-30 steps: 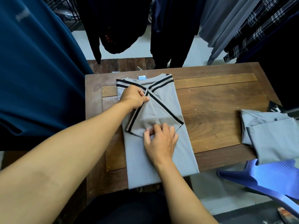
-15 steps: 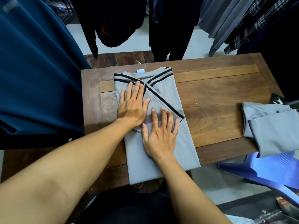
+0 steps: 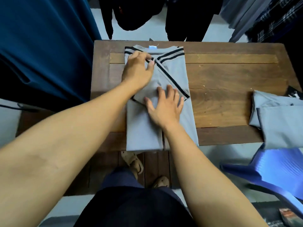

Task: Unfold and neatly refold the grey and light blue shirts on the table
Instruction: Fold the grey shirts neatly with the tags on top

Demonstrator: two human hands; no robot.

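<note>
The grey shirt [image 3: 161, 126] is laid folded at the left end of the table [image 3: 229, 95]. The left hand [image 3: 137, 70] is arched over its far end, fingers curled; a striped edge seems pinched, though blurred. The right hand [image 3: 165, 108] is pressed flat, fingers spread, on its middle. The blue shirt [image 3: 278, 117], at the table's right end, is cut off. Earlier, the left hand was flat.

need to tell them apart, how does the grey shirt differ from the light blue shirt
The grey shirt has black striped trim; the light blue shirt looks plain. The left hand pinches and the right hand presses the grey shirt; the light blue shirt lies untouched. Both are folded.
</note>
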